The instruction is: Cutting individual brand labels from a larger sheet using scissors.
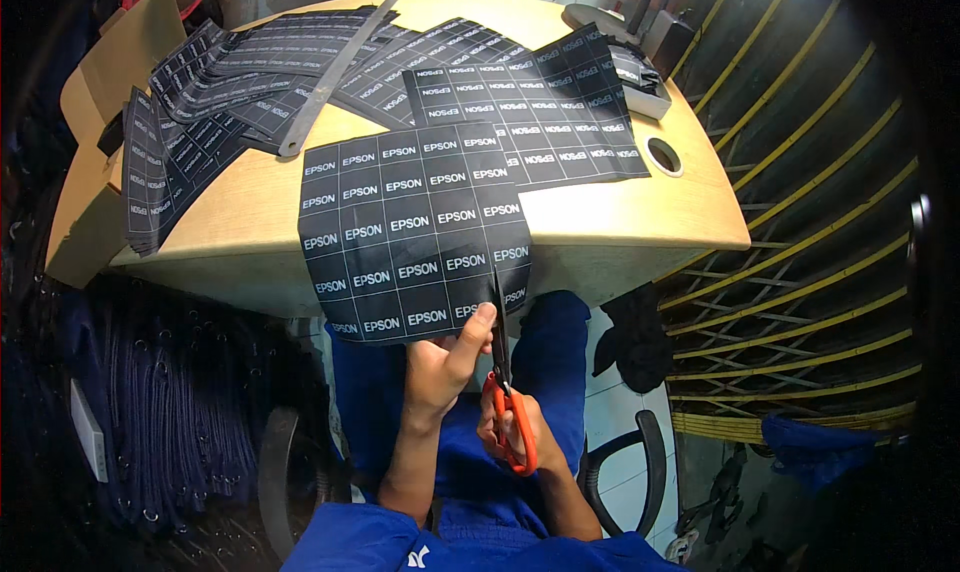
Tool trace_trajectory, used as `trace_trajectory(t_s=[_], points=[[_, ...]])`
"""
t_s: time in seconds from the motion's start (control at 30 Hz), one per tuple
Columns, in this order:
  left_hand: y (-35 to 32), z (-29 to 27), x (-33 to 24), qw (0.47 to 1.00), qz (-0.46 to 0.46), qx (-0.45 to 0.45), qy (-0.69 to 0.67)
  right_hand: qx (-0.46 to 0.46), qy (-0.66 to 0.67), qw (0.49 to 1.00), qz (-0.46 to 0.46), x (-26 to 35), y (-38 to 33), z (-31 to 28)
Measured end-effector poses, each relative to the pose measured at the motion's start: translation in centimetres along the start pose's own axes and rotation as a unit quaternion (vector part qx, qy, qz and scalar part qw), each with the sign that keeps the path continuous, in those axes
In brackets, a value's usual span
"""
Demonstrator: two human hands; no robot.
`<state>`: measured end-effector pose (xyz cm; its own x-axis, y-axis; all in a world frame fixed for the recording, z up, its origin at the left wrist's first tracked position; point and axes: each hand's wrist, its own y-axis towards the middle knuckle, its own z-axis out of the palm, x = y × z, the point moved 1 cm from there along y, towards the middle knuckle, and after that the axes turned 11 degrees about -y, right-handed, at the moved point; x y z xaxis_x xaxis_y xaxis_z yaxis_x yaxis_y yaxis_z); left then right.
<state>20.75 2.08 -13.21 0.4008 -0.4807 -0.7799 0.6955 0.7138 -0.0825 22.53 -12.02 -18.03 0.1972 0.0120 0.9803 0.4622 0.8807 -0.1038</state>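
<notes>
Brightly lit pale wooden desk (610, 215), black-armed chair (655, 462), light tiled floor (611, 410), probably a yellow-barred folding gate (795, 273) at dim right

The black sheet (415, 217) hides part of my left fingers (471, 340). The red-handled scissors (506, 383) partly cover my right fingers (487, 427). The lower edge of view crops my blue top (365, 542).
</notes>
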Motion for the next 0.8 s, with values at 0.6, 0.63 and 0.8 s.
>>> trace_trajectory(t_s=[0.6, 0.63, 0.8], points=[[-0.1, -0.2, 0.1, 0.998, 0.001, -0.019, 0.068, 0.048, -0.013, 0.999, 0.009, -0.2, 0.6, 0.0], [-0.1, -0.2, 0.2, 0.997, 0.002, -0.02, 0.068, 0.047, -0.007, 0.999, 0.012, -0.1, 0.7, 0.0], [0.0, -0.2, 0.2, 0.998, 0.013, -0.007, 0.06, 0.06, -0.001, 0.998, 0.016, 0.0, 0.9, -0.3]])
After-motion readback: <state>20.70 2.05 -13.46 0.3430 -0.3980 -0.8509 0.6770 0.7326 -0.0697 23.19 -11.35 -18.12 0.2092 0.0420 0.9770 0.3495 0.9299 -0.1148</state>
